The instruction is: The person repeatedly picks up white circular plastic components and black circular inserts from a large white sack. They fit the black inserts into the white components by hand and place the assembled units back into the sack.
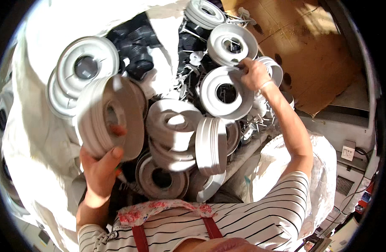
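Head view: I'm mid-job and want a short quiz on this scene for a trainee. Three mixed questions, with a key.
1. Which thing does the left hand hold?
A) a length of rope
B) a grooved, pale grey ring-shaped part
C) a screwdriver

2. True or false: the right hand is lower in the picture than the left hand.

3. Fill in: the person's white shirt has ___ stripes.

Key:
1. B.
2. False; it is higher, with its fingers at the rims of other pale grey ring-shaped parts.
3. Black.
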The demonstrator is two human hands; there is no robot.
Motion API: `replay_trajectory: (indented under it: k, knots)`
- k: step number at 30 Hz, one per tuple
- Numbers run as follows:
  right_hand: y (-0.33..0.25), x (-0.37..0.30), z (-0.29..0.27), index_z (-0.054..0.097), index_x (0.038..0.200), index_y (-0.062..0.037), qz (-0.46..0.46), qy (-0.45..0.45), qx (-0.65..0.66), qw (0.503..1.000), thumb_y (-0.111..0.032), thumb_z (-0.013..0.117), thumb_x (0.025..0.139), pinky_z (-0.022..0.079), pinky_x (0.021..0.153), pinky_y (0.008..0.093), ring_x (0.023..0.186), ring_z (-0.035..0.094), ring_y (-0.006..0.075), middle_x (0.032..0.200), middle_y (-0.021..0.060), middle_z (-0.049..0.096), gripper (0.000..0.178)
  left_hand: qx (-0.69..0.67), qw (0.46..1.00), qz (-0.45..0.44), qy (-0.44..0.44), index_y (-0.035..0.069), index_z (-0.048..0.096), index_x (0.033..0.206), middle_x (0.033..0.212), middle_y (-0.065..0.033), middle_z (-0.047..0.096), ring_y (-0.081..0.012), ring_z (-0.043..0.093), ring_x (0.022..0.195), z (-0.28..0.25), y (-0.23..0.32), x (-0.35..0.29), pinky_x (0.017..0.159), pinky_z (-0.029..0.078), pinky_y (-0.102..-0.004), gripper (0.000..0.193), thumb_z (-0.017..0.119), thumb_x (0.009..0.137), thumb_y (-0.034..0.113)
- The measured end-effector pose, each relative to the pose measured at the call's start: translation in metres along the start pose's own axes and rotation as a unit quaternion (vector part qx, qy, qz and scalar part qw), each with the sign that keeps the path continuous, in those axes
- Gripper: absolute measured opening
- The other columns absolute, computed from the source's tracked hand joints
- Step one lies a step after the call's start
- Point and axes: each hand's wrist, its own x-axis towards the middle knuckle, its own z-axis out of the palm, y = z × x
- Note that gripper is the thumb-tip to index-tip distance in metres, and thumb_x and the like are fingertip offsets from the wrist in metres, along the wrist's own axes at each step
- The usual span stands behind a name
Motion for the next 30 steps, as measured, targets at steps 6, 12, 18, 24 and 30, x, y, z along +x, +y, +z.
replay_trajectory:
  k: [6,12,18,24,30]
  knots:
    - [-0.097,-0.092,-0.096,0.054,0.119,0.0023,-0.122,-0.201,0.052,0.971,-0.017,0.073,0.069,0.051,0.065,0.0339,0.074,0.064,0.0237,0.082,0.016,0.065,0.057,-0.061,0.997,0.044,0.008,-0.001,0.059,0.108,0.098,-0.0051,0.064,-0.0101,0.058,0.082,-0.014,0.008,-0.017,0.068,0.047,-0.0223,0.042,0.077,0.073,0.013]
    - [-0.089,0.006,-0.073,0.045,0.131,-0.0002,-0.108,-0.169,-0.118,0.972,-0.041,0.071,0.078,0.053,0.062,0.04,0.072,0.066,0.0281,0.072,0.0176,0.064,0.072,-0.091,0.995,0.022,-0.018,-0.002,0.057,0.11,0.097,-0.0051,0.063,-0.0116,0.058,0.082,-0.028,0.006,-0.017,0.072,0.048,-0.0255,0.046,0.079,0.073,0.013]
    - [-0.1,0.182,0.026,0.029,0.14,-0.0102,0.033,0.074,-0.188,0.979,-0.052,0.078,0.064,0.031,0.107,0.04,0.131,0.036,0.0303,0.141,0.0156,0.039,0.099,-0.069,0.998,0.003,-0.008,-0.001,0.056,0.108,0.096,-0.0046,0.062,-0.0113,0.057,0.084,-0.027,0.006,-0.014,0.075,0.047,-0.0254,0.046,0.081,0.072,0.016]
    - [-0.096,0.179,0.042,0.041,0.123,-0.0063,0.065,0.054,-0.143,0.986,-0.042,0.081,0.061,0.049,0.087,0.0413,0.102,0.061,0.0367,0.111,0.0215,0.062,0.082,-0.09,0.996,-0.008,-0.004,-0.001,0.055,0.109,0.096,-0.0046,0.062,-0.0109,0.057,0.084,-0.036,0.0,-0.016,0.075,0.047,-0.0258,0.048,0.081,0.07,0.013]
    - [-0.073,0.037,0.029,0.041,0.127,-0.006,-0.016,-0.07,-0.145,0.987,-0.036,0.077,0.059,0.05,0.083,0.0412,0.092,0.063,0.0373,0.096,0.0237,0.065,0.082,-0.086,0.996,0.003,0.011,-0.001,0.058,0.105,0.088,-0.0044,0.063,-0.0106,0.058,0.078,-0.029,0.007,-0.022,0.07,0.047,-0.0256,0.042,0.078,0.072,0.014]
